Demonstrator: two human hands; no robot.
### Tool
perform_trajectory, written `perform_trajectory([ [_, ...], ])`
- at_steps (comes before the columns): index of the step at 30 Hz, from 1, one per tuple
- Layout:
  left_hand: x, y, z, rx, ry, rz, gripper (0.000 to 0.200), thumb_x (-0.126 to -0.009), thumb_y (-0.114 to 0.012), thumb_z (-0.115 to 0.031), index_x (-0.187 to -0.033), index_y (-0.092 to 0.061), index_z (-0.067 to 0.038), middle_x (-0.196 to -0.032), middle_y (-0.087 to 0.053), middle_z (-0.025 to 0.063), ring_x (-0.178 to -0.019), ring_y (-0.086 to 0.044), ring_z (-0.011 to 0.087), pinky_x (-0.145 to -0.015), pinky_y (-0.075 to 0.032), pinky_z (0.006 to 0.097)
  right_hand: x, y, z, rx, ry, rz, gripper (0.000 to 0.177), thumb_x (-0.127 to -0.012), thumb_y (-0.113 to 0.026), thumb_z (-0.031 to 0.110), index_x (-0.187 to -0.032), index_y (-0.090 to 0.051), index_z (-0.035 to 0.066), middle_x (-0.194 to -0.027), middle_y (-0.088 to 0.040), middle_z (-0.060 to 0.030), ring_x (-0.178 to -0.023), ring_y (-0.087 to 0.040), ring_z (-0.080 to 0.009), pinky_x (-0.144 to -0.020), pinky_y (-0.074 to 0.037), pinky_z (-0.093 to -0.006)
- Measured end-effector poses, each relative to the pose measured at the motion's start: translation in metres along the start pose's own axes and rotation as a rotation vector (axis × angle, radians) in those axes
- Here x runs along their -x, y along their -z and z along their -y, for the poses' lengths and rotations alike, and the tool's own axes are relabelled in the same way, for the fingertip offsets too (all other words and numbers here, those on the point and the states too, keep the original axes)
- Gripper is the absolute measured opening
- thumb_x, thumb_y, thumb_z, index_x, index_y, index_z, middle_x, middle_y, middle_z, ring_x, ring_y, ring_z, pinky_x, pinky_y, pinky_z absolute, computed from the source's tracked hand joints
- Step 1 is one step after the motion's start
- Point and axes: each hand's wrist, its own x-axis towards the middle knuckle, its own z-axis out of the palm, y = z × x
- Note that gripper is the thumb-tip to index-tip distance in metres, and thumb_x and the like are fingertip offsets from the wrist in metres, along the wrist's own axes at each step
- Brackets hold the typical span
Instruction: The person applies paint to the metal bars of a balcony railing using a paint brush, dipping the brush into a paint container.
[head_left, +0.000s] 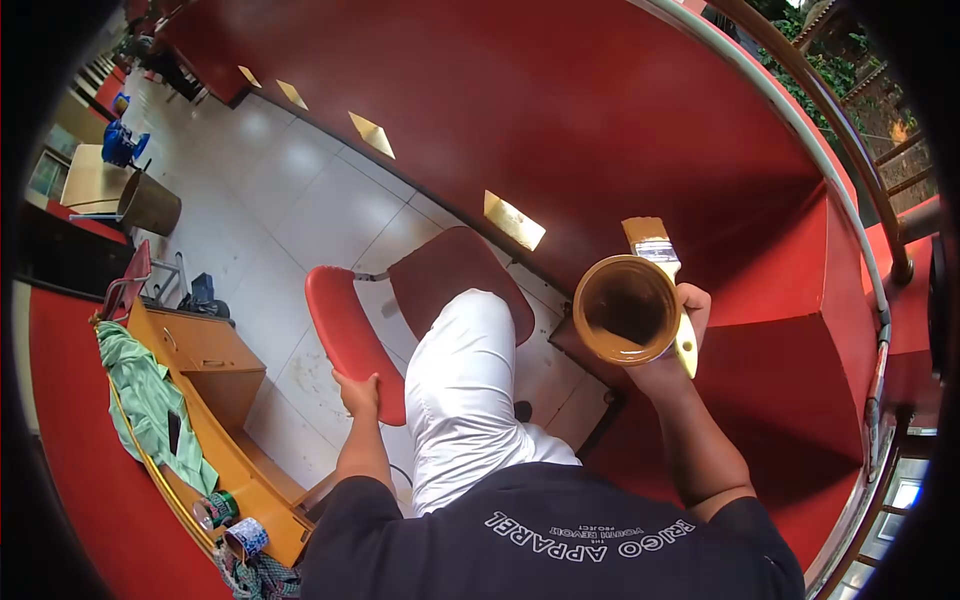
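My left hand (pixel 360 392) grips the top edge of a red plastic chair's backrest (pixel 345 335). One knee in white trousers (pixel 465 370) rests over the chair's dark red seat (pixel 440 270). My right hand (pixel 685 320) is raised and holds a round tin of brown paint (pixel 625 308) together with a paintbrush (pixel 655 248). The brush's brown-coated bristles point up, its pale handle down. Both sit close to a dark red wall (pixel 600 110).
A row of small gold diamond shapes (pixel 513 220) runs along the red wall's base. At the left stands a wooden desk (pixel 205 355) with green cloth (pixel 145 400) and small tins (pixel 245 535). White tiled floor (pixel 290 190) stretches back to a metal bin (pixel 150 203).
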Motion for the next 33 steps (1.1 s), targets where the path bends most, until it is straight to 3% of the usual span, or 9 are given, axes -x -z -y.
perform_trajectory([
  [3,-0.003,-0.006,0.019,0.03,-0.052,0.104,0.102,-0.068,-0.085,-0.017,-0.145,-0.018,-0.007,-0.12,-0.061,0.0262,-0.108,-0.061,0.0416,-0.095,-0.049,0.0442,0.03,0.022,-0.007,0.022,-0.036,0.017,0.071,-0.066,-0.088,0.007,-0.11,-0.033,0.008,-0.11,-0.058,-0.0119,-0.1,-0.061,-0.0137,-0.086,-0.05,-0.0287],
  [10,0.049,-0.009,0.061,-0.017,-0.137,0.122,0.111,-0.07,-0.083,-0.02,-0.15,-0.007,-0.011,-0.122,-0.059,0.0278,-0.108,-0.061,0.0425,-0.095,-0.049,0.0445,0.035,0.015,-0.01,-0.005,-0.039,-0.004,0.073,-0.064,-0.09,0.007,-0.11,-0.033,0.008,-0.107,-0.058,-0.009,-0.097,-0.061,-0.0126,-0.083,-0.051,-0.0268],
  [17,0.018,-0.004,0.06,0.087,-0.253,0.241,0.107,-0.073,-0.081,-0.019,-0.149,-0.007,-0.011,-0.118,-0.062,0.0272,-0.105,-0.063,0.0427,-0.092,-0.051,0.0447,0.019,-0.002,-0.02,-0.006,-0.008,0.018,0.073,-0.065,-0.089,0.005,-0.111,-0.032,0.008,-0.108,-0.056,-0.0091,-0.099,-0.06,-0.0122,-0.086,-0.05,-0.0279],
  [23,0.002,-0.005,0.056,-0.035,-0.211,0.195,0.105,-0.075,-0.08,-0.022,-0.149,-0.007,-0.011,-0.119,-0.062,0.0248,-0.105,-0.063,0.0412,-0.09,-0.051,0.0458,-0.002,-0.016,-0.035,0.035,0.033,-0.033,0.081,-0.063,-0.092,0.01,-0.115,-0.031,0.008,-0.114,-0.055,-0.0112,-0.105,-0.06,-0.0158,-0.091,-0.05,-0.0302],
  [26,0.02,0.021,0.012,-0.305,-0.047,0.241,0.106,-0.074,-0.081,-0.027,-0.149,-0.008,-0.011,-0.12,-0.062,0.0221,-0.107,-0.063,0.0401,-0.09,-0.051,0.0463,-0.013,-0.02,-0.042,0.047,0.036,-0.049,0.081,-0.062,-0.092,0.009,-0.116,-0.031,0.008,-0.114,-0.056,-0.0114,-0.104,-0.06,-0.0159,-0.091,-0.05,-0.0303],
  [28,0.014,0.019,0.022,-0.392,-0.128,0.208,0.108,-0.073,-0.081,-0.033,-0.149,-0.008,-0.008,-0.123,-0.061,0.0209,-0.11,-0.061,0.0395,-0.092,-0.05,0.0467,-0.023,-0.018,-0.038,0.063,0.032,-0.04,0.081,-0.063,-0.092,0.009,-0.115,-0.03,0.007,-0.114,-0.055,-0.0118,-0.105,-0.059,-0.015,-0.092,-0.049,-0.0304],
  [30,0.012,0.018,0.022,-0.42,-0.188,0.193,0.111,-0.073,-0.082,-0.035,-0.148,-0.006,-0.004,-0.124,-0.06,0.0231,-0.11,-0.061,0.0398,-0.093,-0.049,0.0473,-0.027,-0.021,-0.043,-0.027,0.015,-0.103,0.077,-0.064,-0.091,0.011,-0.113,-0.032,0.007,-0.11,-0.058,-0.0111,-0.1,-0.061,-0.0129,-0.088,-0.05,-0.0295],
  [33,0.0,0.015,0.026,-0.469,-0.1,0.352,0.114,-0.078,-0.077,-0.039,-0.149,0.005,-0.004,-0.118,-0.063,0.0256,-0.107,-0.063,0.0392,-0.092,-0.05,0.0456,-0.03,-0.011,-0.044,0.111,0.025,-0.084,0.071,-0.066,-0.09,0.013,-0.11,-0.035,0.008,-0.096,-0.063,-0.0087,-0.085,-0.064,-0.0113,-0.076,-0.053,-0.0275],
])
